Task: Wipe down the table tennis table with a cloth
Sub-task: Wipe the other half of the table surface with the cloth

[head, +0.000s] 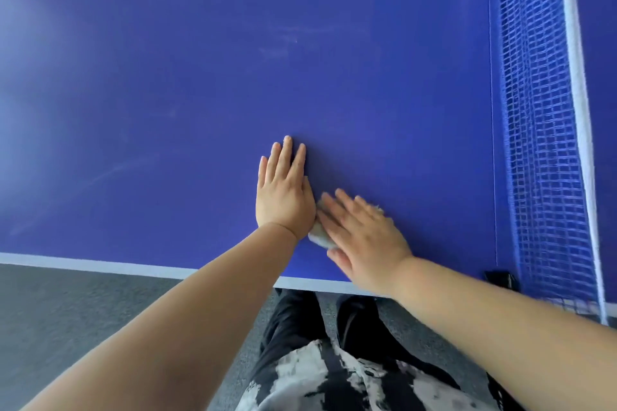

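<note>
1. Table tennis table (pixel 167 77): blue top that filled the upper two thirds of the frame, with a white edge line along the lower left. Most of the surface lay out of arm's reach, so the wiping was judged to be at an early stage.
2. Net (pixel 541 143): blue mesh with a white top band, at the right edge of the frame. It marked the limit for strokes; the cloth should stop short of it.
3. Right hand (pixel 364 237): lower centre and slightly blurred. The fingers were straight and pressed flat on the cloth, not curled round it. Even pressure from palm and fingers would best keep the cloth from slipping out.
4. Left hand (pixel 283 197): just left of the right hand, fingers straight and flat on the bare table, holding nothing. It was judged to be a brace for leaning.
5. Cloth (pixel 319 237): small, pale and bunched, lying on the table beneath the right hand, with its edge showing between the two hands. Spread wider, it would cover more per stroke.
6. Pale smears (pixel 277 47): upper centre of the frame. Overlapping strokes should be worked out towards them.
</note>
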Demonstrator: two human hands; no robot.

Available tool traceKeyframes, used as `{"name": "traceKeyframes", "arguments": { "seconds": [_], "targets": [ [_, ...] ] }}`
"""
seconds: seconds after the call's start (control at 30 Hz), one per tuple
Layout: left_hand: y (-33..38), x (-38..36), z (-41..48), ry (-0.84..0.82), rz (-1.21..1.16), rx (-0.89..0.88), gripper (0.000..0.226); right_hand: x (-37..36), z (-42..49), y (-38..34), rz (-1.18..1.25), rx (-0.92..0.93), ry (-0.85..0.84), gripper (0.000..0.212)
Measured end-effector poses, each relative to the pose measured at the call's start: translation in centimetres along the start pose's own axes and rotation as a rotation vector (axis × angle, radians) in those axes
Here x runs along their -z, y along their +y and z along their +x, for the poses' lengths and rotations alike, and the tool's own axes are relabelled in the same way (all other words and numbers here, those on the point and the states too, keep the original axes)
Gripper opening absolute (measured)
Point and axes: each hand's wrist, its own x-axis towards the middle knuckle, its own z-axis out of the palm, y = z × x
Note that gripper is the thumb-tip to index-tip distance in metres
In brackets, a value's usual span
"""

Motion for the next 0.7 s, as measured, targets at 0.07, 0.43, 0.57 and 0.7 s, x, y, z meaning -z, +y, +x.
{"name": "traceKeyframes", "arguments": {
  "seconds": [0.07, 0.43, 0.57, 0.7],
  "targets": [
    [-0.3, 0.9, 0.2, -0.017, -0.077, -0.016, 0.057, -0.8, -4.2, -1.9, 0.004, 0.268, -0.099, 0.065],
    [-7.4, 3.0, 0.3, -0.105, 0.147, -0.174, 0.066, 3.6, 7.8, 5.2, 0.100, -0.646, 0.099, 0.070],
    [-7.7, 2.8, 0.5, -0.095, 0.143, -0.171, 0.065, -1.0, 0.2, -5.5, 0.026, 0.206, -0.026, 0.061],
    [-7.6, 3.1, 0.6, -0.113, 0.141, -0.175, 0.064, -1.0, -0.9, -3.2, 0.004, 0.260, -0.039, 0.061]
  ]
}}
